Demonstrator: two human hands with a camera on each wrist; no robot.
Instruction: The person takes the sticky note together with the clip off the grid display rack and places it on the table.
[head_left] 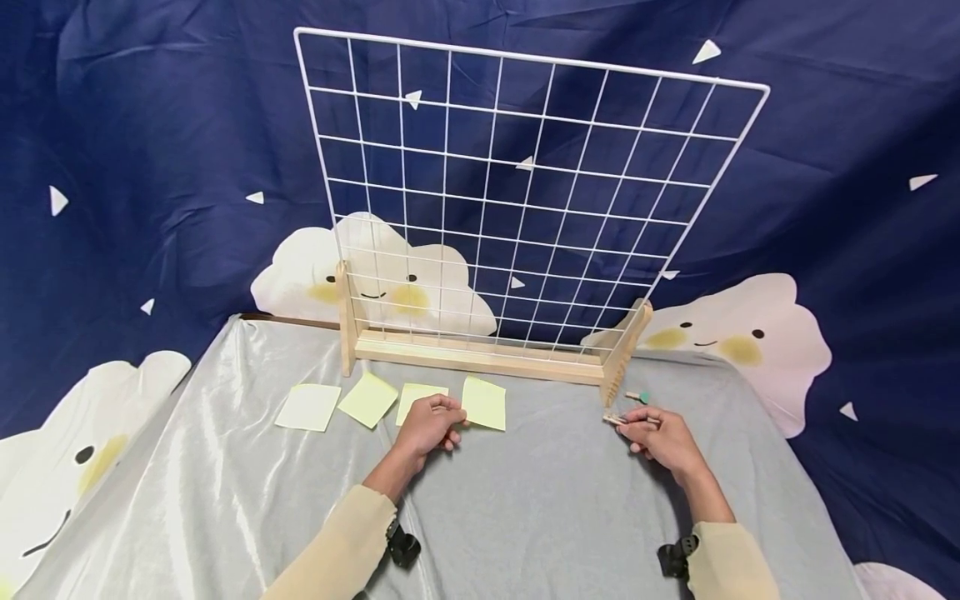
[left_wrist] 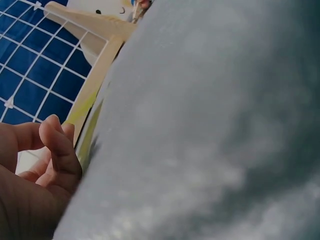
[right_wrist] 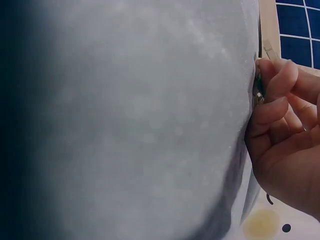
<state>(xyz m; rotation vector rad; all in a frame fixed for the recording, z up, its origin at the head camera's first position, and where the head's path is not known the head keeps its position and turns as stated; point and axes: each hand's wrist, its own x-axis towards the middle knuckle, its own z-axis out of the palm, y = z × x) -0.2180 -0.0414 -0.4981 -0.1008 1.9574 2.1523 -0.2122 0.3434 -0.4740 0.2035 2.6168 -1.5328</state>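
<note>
My left hand (head_left: 431, 423) is at the lower left corner of the rightmost yellow sticky note (head_left: 486, 403). Thumb and index finger pinch that corner; in the left wrist view the fingertips meet the note's yellow edge (left_wrist: 82, 111). Further right, my right hand (head_left: 660, 440) pinches a small wooden clothespin (head_left: 612, 419) between thumb and fingers, close to the foot of the rack. In the right wrist view the clothespin (right_wrist: 270, 50) sticks out past the fingertips. Just beyond this hand lies another clothespin with a green piece (head_left: 637, 397) on the cloth.
A white wire grid (head_left: 517, 179) stands in a wooden base (head_left: 480, 358) at the back of the grey cloth-covered table (head_left: 525, 508). Left of my left hand lie a pale note (head_left: 307, 407), a yellow note (head_left: 367, 400) and another, partly covered yellow note (head_left: 418, 393).
</note>
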